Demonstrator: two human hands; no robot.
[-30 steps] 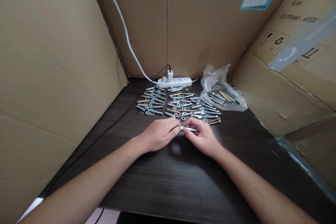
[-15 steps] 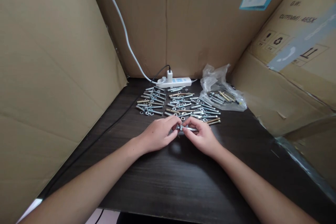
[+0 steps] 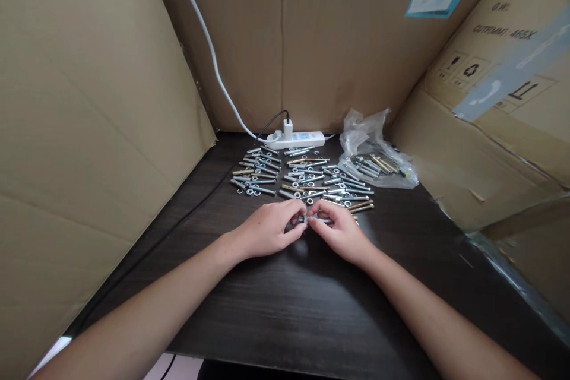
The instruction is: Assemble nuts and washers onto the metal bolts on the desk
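My left hand (image 3: 269,229) and my right hand (image 3: 341,231) meet over the dark table (image 3: 285,303), both pinched on one silver bolt (image 3: 317,220). The left fingertips close around a small part at the bolt's left end (image 3: 303,219), perhaps a nut; it is too small to be sure. The right fingers hold the shank. Just beyond the hands lie rows of silver and brass-coloured bolts, nuts and washers (image 3: 303,177).
A clear plastic bag (image 3: 371,151) with more bolts lies at the back right. A white power strip (image 3: 296,138) with a plugged charger sits against the rear cardboard wall (image 3: 312,41). Cardboard sheets close in left and right. A black cable (image 3: 178,225) runs along the left.
The fingertips of both hands have drawn slightly closer together on the bolt, and the left fingers have shifted around its end. The arms have stayed put.
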